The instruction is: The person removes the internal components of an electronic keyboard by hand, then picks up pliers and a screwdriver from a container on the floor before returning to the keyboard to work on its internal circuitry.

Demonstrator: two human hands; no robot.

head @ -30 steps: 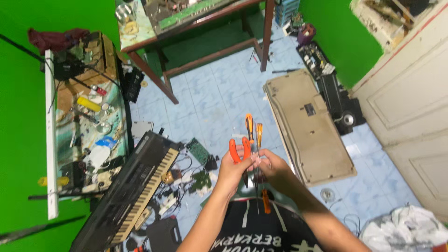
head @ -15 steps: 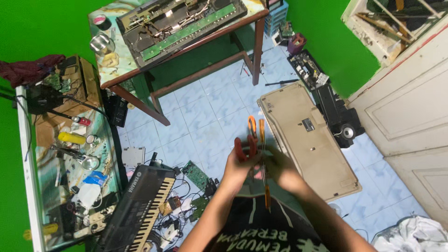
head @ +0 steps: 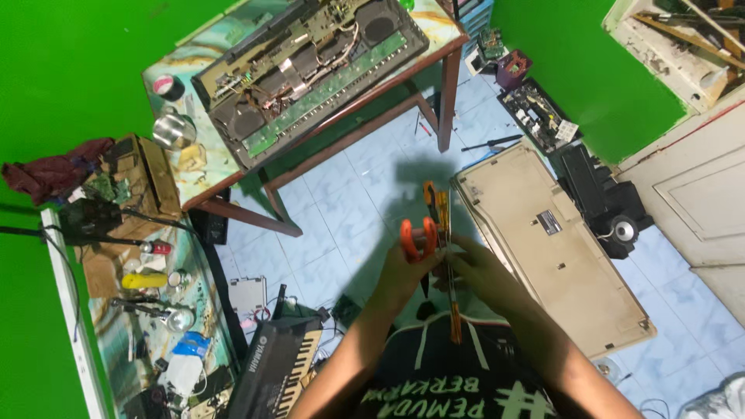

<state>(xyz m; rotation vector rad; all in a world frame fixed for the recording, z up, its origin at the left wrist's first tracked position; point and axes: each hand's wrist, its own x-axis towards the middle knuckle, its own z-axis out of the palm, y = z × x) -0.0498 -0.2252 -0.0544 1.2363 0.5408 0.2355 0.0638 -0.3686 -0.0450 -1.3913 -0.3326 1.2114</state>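
Screwdrivers point(head: 444, 233) bunched upright, orange handles pointing away, gripped by right hand point(head: 477, 271), left hand point(head: 403, 271) clutching orange-handled pliers point(head: 417, 237)

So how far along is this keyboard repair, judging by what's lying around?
Done: the keyboard on the table lies opened, circuit boards bare, and its beige back cover lies on the floor. In hand: the left hand and right hand hold orange-handled tools together. Left: the cover is not back on.
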